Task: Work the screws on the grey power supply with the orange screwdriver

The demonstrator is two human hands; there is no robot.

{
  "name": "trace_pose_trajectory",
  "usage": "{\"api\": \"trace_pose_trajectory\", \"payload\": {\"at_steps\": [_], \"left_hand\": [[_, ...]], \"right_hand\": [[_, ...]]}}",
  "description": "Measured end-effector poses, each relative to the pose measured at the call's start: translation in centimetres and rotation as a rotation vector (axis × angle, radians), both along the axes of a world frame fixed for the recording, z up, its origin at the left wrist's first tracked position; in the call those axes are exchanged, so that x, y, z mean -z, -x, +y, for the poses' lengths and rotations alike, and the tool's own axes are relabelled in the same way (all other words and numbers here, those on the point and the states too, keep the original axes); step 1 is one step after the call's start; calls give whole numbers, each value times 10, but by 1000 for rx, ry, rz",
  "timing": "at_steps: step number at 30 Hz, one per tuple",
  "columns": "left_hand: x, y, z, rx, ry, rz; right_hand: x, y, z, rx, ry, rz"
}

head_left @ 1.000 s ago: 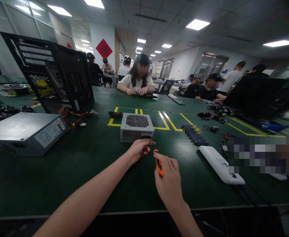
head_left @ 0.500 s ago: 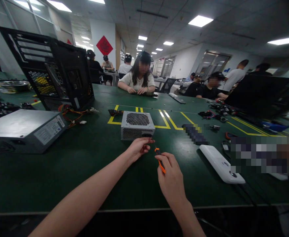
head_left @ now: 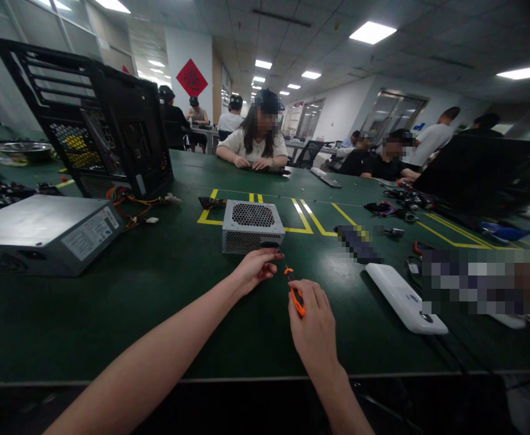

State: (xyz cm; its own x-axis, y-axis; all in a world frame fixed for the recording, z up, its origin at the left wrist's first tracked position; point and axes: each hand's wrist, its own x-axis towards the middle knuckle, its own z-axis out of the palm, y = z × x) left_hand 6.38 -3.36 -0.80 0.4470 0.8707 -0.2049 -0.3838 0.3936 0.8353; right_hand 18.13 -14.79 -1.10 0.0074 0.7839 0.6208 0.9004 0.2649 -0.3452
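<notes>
In the head view, my right hand (head_left: 312,314) is closed around the handle of an orange and black screwdriver (head_left: 298,300). Its thin shaft points away from me, up and to the left. My left hand (head_left: 258,270) has its fingers curled, with thumb and forefinger together near the screwdriver's tip. Whatever lies between those fingertips is too small to make out. Just beyond them a grey power supply unit (head_left: 246,243) rests on the green table (head_left: 192,338), its honeycomb fan grille facing up. The left fingertips overlap its lower right front corner, so I cannot tell whether they touch it.
A larger power supply (head_left: 42,223) lies left, before a black computer case (head_left: 142,139) with loose cables. To the right are a white elongated device (head_left: 403,296) and a blurred dark object (head_left: 359,244). A person (head_left: 252,145) sits across the table; another person's hand shows at far right.
The screwdriver has turned slightly in my right hand, and its shaft now shows closer to my left fingertips. My left hand has barely moved, and the power supply stays in place.
</notes>
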Motion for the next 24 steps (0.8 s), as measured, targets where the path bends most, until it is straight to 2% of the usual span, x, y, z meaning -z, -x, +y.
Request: {"api": "trace_pose_trajectory", "payload": {"at_steps": [3, 5, 7, 10, 12, 13, 16, 20, 24], "left_hand": [[-3, 0, -3, -14, -23, 64], [-5, 1, -7, -78, -145, 212], [-8, 5, -9, -226, -449, 472], [-13, 16, -8, -453, -1080, 915], [-16, 23, -3, -479, -1369, 1141], [-16, 26, 1, -461, -1446, 1226], [-14, 29, 11, -418, -1489, 1371], [-10, 27, 16, -456, -1444, 1395], [-11, 25, 13, -497, -1424, 1394]], "right_hand": [[-3, 3, -2, 20, 75, 137], [-4, 5, -3, 36, 181, 185], [-3, 6, -4, 43, 237, 196], [1, 5, -2, 29, 179, 166], [2, 5, -1, 1, 134, 126], [2, 5, 0, -8, 122, 111], [-1, 6, 0, 25, 160, 144], [-1, 5, 2, 75, 300, 247], [0, 4, 5, 117, 278, 197]]}}
